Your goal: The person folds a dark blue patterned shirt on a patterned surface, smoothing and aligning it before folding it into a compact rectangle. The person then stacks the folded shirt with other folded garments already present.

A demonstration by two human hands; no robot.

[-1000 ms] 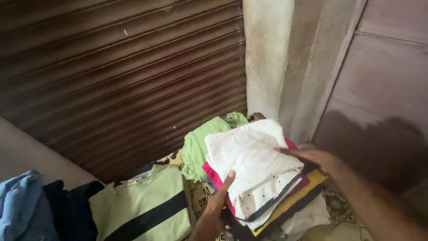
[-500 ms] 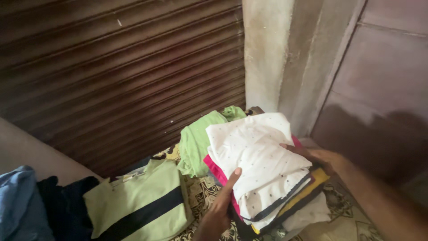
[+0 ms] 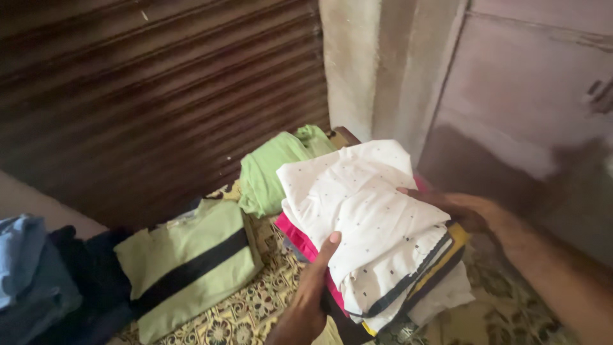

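- Stack of folded clothes [image 3: 377,249] was held up between both hands, right of centre, just above the patterned sheet [image 3: 249,313] — white dotted garment [image 3: 357,204] on top, pink, dark and yellow layers under it.
- Left hand [image 3: 306,300] gripped the near-left edge: thumb [image 3: 327,246] pressed on the white top, the other fingers hidden underneath. Judged clamped on the stack.
- Right hand [image 3: 456,211] held the right side, fingers [image 3: 415,193] curled over the top edge, rest tucked beneath. Also clamped, as far as could be seen.
- Lower layers on the near-right side fanned out and sagged — weakest point. Best handling, in my view: support kept flat under the bottom layer, not only at the edges.
- Thumbs pinning the top were good; even pressure on both sides would have kept the white piece from sliding off.
- Stack tilted down toward the near side. Levelling it before any move would have been safer.
- Nearby: loose green garment [image 3: 271,169] just left of and behind the stack, folded light-green shirt with a dark stripe [image 3: 188,268] lying flat further left, blue and dark clothes [image 3: 38,275] at far left.
- Brown roller shutter [image 3: 159,96] behind, plaster wall [image 3: 511,96] at right — tight corner, so slow, short motion advised.
- Could not tell how many pieces sat in the stack.
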